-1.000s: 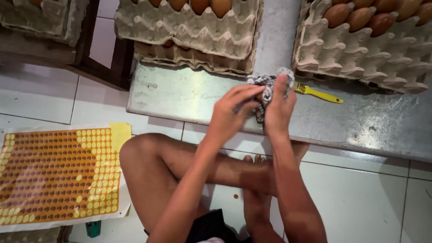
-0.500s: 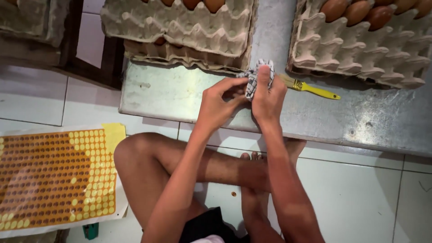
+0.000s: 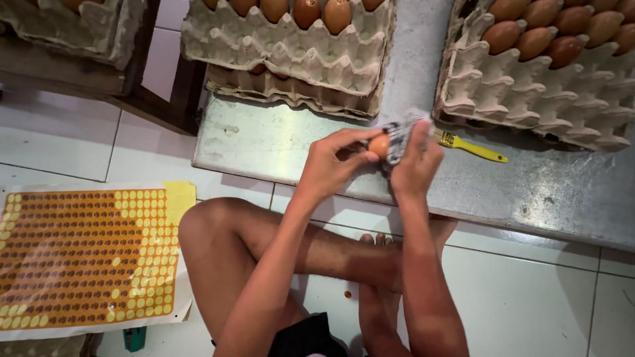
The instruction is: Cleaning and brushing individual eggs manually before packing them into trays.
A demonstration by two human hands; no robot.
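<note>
My left hand (image 3: 334,162) holds a brown egg (image 3: 379,145) by its fingertips over the metal sheet (image 3: 278,142). My right hand (image 3: 418,162) presses a grey patterned cloth (image 3: 402,135) against the egg's right side. Both hands meet above my crossed legs. A yellow-handled brush (image 3: 473,147) lies on the sheet just right of my right hand. Grey cardboard egg trays with brown eggs stand behind: one stack (image 3: 291,53) at centre, another (image 3: 549,73) at the right.
A sheet of small round yellow stickers (image 3: 86,254) lies on the white tiled floor at the left. A further egg tray (image 3: 73,26) rests on a dark wooden frame (image 3: 165,99) at the top left. My bare feet (image 3: 380,264) rest on the tiles.
The egg now shows between my fingers, where the cloth covered it before. My hands have stayed over the same spot of the metal sheet; the camera has shifted slightly.
</note>
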